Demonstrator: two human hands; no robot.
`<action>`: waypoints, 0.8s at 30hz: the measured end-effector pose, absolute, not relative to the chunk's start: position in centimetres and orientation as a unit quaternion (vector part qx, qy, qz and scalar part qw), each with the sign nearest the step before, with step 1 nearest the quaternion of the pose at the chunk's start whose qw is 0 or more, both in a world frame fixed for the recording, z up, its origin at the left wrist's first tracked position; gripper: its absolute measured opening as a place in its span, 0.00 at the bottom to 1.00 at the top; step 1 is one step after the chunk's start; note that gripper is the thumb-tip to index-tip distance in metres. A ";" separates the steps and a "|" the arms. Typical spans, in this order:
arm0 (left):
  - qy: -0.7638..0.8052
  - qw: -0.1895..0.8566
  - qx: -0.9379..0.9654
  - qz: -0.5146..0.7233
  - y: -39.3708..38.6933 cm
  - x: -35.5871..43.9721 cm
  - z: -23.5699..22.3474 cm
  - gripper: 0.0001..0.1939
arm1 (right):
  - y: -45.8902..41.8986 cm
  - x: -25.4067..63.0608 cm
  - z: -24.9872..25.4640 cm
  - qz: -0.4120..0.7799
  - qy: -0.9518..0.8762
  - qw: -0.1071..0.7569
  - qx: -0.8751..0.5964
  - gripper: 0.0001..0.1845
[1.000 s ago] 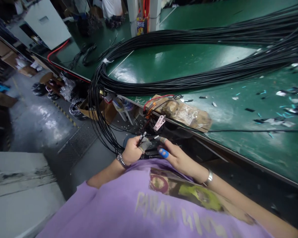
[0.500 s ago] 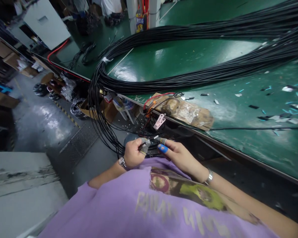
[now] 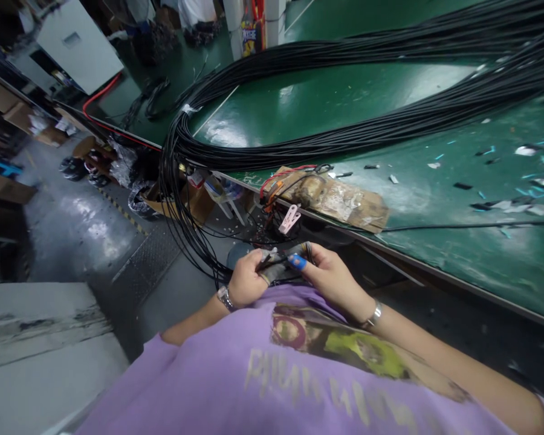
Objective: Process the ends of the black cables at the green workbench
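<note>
My left hand (image 3: 247,281) and my right hand (image 3: 333,281) meet in front of the purple shirt, below the table edge. Both are closed, with fingers pinching a thin black cable (image 3: 278,258) that runs between them. Grey coverings wrap several fingertips, and blue tape (image 3: 298,261) covers my right thumb. A long bundle of black cables (image 3: 263,158) lies in a loop on the green table; its loose ends (image 3: 174,199) hang over the edge down toward my left hand. The exact spot where the fingers press is partly hidden.
On the table edge a worn wooden block (image 3: 344,202) sits beside red and black wires, with a pink clip (image 3: 290,219) hanging near. Cable scraps (image 3: 510,205) litter the right side. At left stand a white cabinet (image 3: 79,45) and cardboard boxes (image 3: 9,187).
My right hand's fingertips have moved in against the left's, and the small white piece seen between them earlier no longer shows. The black cable now spans both hands. The view shifted slightly.
</note>
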State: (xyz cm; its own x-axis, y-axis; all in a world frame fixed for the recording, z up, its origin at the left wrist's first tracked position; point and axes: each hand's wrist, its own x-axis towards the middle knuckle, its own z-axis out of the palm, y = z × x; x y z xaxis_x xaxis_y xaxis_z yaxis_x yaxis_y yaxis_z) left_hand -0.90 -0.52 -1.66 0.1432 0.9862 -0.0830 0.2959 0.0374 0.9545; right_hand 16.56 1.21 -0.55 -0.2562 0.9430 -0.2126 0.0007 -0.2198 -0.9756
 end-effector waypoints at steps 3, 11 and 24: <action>0.561 0.460 0.580 0.371 -0.5 -0.6 -1.3 0.18 | 1.1 16.5 -0.5 0.628 -0.488 0.371 -0.479 0.21; 0.516 0.704 0.369 0.319 0.2 -0.7 -0.5 0.23 | 1.1 15.9 -1.1 0.663 -0.465 0.384 -0.443 0.19; 0.444 0.825 0.198 0.289 0.9 -2.0 -0.5 0.19 | 1.2 16.3 -0.8 0.587 -0.547 0.373 -0.466 0.14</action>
